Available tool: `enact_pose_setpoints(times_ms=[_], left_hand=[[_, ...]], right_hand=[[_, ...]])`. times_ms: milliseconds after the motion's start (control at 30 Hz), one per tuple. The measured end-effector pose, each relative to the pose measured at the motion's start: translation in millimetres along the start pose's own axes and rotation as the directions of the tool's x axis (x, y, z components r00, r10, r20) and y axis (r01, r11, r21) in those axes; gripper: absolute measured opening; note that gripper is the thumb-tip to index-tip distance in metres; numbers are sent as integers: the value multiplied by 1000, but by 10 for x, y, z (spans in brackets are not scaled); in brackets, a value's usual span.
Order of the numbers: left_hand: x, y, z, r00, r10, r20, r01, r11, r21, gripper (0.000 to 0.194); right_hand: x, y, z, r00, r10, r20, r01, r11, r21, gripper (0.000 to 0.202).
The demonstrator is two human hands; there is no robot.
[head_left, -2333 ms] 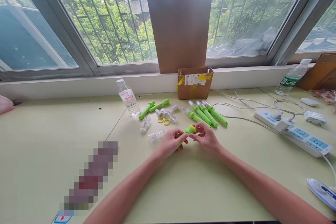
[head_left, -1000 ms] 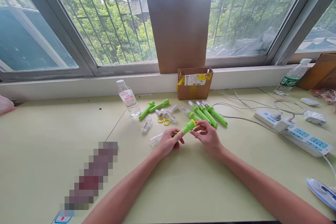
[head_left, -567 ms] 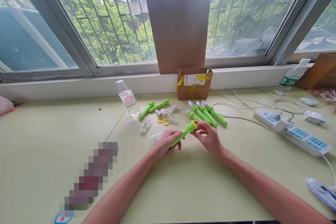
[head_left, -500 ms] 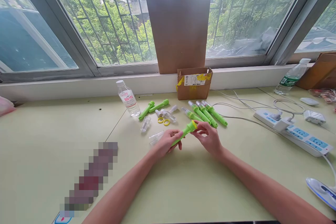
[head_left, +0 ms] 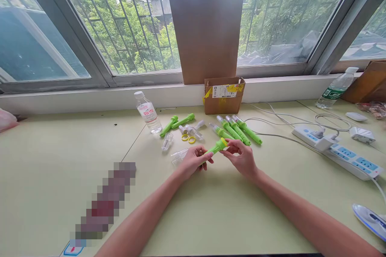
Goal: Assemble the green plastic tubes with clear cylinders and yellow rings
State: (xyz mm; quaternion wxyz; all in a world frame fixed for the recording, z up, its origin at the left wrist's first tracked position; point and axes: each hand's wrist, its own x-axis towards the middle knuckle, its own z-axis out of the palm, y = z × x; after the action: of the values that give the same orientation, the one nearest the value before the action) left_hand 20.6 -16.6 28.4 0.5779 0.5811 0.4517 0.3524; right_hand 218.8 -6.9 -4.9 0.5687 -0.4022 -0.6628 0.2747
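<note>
My left hand (head_left: 193,161) is closed around a green plastic flashlight-like handle (head_left: 215,148), which slants up to the right. A yellow ring (head_left: 223,141) sits at the handle's wide upper end. My right hand (head_left: 243,160) pinches at that ring with thumb and fingertips; the contact is partly hidden. Just behind my left hand lies a clear plastic cover (head_left: 177,156). Another clear cover (head_left: 167,142), two loose yellow rings (head_left: 191,139) and small clear parts (head_left: 194,131) lie beyond it. Several green handles with clear tips (head_left: 237,129) lie behind my right hand.
Two green handles (head_left: 183,121) lie near a water bottle (head_left: 148,113). A cardboard box (head_left: 223,104) stands by the window ledge. To the right are a power strip (head_left: 337,150), cables, a charger (head_left: 362,134) and a second bottle (head_left: 337,88). A blurred-out strip (head_left: 105,204) lies at left.
Both hands keep nearly the same hold on the green handle and its yellow ring. My left hand has shifted very slightly to the right; the loose parts stay where they were.
</note>
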Motion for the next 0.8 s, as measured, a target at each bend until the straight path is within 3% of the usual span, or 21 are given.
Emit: enact_pose_setpoints(times_ms=[367, 567, 800], left_hand=[[2, -15, -24, 999, 9, 34, -11, 999, 44, 40], [12, -33, -47, 998, 0, 55, 1, 1000, -9, 40], [23, -38, -92, 986, -42, 158, 55, 996, -75, 41]], right_hand=[[10, -21, -4, 1000, -2, -21, 2, 1000, -8, 24], [10, -32, -5, 999, -33, -8, 33, 999, -10, 22], [16, -75, 10, 995, -97, 31, 98, 995, -32, 26]])
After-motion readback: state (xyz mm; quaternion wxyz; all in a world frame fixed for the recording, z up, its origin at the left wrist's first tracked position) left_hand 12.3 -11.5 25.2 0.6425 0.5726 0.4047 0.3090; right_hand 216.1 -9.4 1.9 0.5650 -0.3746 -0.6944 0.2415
